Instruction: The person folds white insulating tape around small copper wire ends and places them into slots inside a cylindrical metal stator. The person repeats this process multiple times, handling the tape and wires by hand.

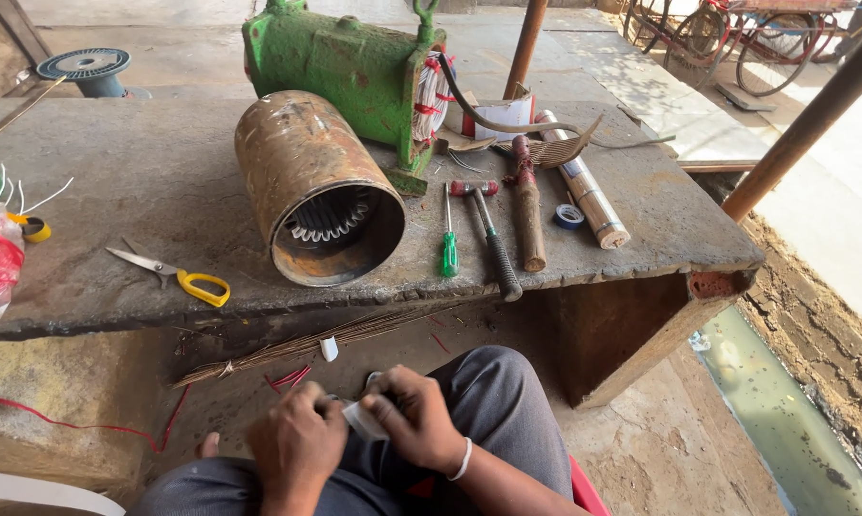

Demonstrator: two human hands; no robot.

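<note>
White folded strip point(364, 419) sits between both hands; left hand point(295, 441) and right hand point(414, 420) pinch it.

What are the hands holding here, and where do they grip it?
Both hands, left hand and right hand, pinch a small white piece between them at its two ends.

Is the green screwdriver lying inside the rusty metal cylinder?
No. The green screwdriver lies on the stone slab, to the right of the rusty cylinder and beside the hammer.
</note>
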